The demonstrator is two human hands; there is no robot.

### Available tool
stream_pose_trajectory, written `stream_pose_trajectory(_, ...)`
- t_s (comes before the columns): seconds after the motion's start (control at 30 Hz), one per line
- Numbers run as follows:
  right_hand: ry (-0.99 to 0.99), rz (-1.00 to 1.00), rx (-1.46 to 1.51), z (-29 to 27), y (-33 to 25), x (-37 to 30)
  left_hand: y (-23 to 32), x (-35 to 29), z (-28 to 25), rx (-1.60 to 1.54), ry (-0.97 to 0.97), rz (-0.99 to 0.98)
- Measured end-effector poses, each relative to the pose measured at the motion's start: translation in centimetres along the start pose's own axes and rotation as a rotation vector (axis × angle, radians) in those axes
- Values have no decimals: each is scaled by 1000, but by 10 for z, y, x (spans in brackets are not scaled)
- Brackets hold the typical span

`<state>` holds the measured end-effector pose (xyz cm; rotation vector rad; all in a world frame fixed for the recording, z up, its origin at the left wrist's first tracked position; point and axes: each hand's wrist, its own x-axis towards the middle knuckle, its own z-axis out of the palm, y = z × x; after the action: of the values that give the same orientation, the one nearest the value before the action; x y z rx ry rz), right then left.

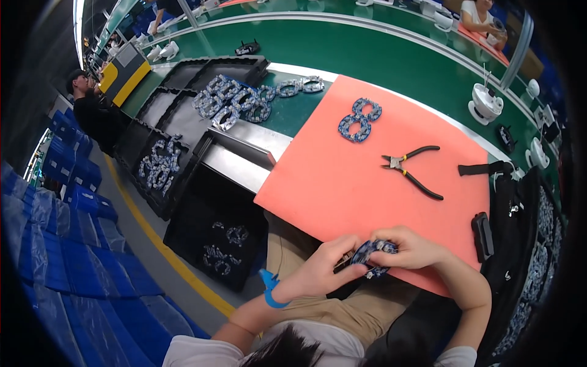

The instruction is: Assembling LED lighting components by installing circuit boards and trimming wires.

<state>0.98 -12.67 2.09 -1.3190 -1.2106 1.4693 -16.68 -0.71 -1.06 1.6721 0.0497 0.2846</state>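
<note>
Near the front edge of the pink mat (330, 189), both my hands hold a blue circuit board (365, 249) with small parts on it. My left hand (327, 266), a blue band at its wrist, pinches the board's left side. The fingers of my right hand (411, 248) close over its right end, so part of the board is hidden. Farther up the mat lies a figure-eight-shaped blue circuit board (359, 120). To its right, diagonal cutters (397, 163) with black and yellow handles rest with their handles spread.
Left of the mat, black trays (206, 70) hold several blue boards (226, 101), some piled up. An open black drawer (183, 226) below holds more. A black box-shaped item (482, 237) lies at the mat's right edge. Beyond stands a white device (486, 104). Other people sit farther off.
</note>
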Motion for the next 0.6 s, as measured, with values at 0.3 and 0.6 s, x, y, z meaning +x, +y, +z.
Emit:
stream_pose_trajectory(0.3,-217,-45,111,16,21,1,-6,-30,0,-440,-307,-39)
stream_pose_trajectory(0.6,340,-107,-460,75,25,27,-34,-74,-5,-386,53,-104)
